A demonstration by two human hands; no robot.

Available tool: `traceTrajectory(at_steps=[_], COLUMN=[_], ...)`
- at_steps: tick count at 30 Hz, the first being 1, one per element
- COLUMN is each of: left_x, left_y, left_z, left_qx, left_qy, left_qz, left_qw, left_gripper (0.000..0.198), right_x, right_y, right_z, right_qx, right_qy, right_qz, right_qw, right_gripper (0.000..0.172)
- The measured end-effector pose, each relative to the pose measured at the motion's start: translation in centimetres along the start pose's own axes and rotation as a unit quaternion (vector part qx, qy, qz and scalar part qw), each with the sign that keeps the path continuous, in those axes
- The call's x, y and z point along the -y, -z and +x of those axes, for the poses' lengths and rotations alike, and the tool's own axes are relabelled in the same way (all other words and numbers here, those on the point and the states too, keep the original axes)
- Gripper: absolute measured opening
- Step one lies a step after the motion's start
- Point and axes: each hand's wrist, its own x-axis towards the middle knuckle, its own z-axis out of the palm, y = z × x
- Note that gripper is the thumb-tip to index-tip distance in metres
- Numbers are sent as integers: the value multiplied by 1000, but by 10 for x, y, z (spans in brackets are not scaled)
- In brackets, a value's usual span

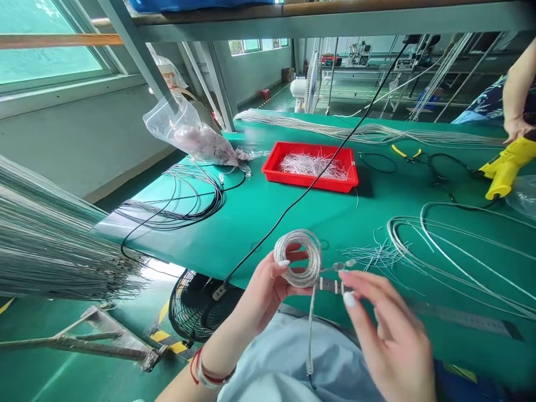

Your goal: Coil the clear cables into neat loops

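Observation:
My left hand is closed around a small coil of clear cable, held upright above the table's front edge. A tail of the same cable hangs from the coil toward my lap and ends in a clear sleeve with dark wire. To the right of the coil, my right hand has thumb and index finger drawn together at a short clear cable end. Its exact grip is partly hidden. A dark strip with light bands shows between the hands; whether either hand touches it is unclear.
A red tray of thin white pieces stands on the green table. Loose cable loops, cut strands and a ruler lie right. A black cord crosses diagonally. Another person's hand is near a yellow heat gun.

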Motion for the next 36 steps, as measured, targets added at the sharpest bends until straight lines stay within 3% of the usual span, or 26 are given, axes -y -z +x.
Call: traceTrajectory(at_steps=[4, 7, 13, 19, 25, 27, 31, 33, 36], left_x=[-3, -4, -5, -2, -1, 0, 2, 3, 6], left_y=[-4, -6, -3, -5, -10, -10, -10, -11, -14], left_z=[3, 4, 2, 0, -9, -10, -10, -9, -9], left_qx=[100, 133, 131, 102, 91, 78, 45, 35, 30], left_qy=[64, 99, 135, 138, 86, 79, 65, 55, 31], left_qz=[-29, -25, -25, -62, -1, 6, 43, 72, 100], left_qw=[993, 986, 982, 983, 992, 994, 996, 995, 994], left_gripper=[37, 38, 38, 36, 43, 41, 37, 38, 42], right_x=[-13, -17, -14, -14, -18, -16, -6, 0, 8], right_y=[19, 19, 14, 11, 11, 12, 10, 7, 1], right_z=[29, 43, 53, 55, 47, 42, 32, 30, 28], right_qx=[21, 61, 146, 137, 118, 100, 31, -7, -36], right_qy=[-25, -34, -135, -178, -219, -191, -22, 30, 50], right_qz=[-19, -4, 107, 146, 167, 146, -50, -148, -238], right_qw=[999, 998, 974, 964, 954, 966, 998, 988, 969], right_gripper=[24, 25, 21, 21, 22, 17, 9, 9, 12])
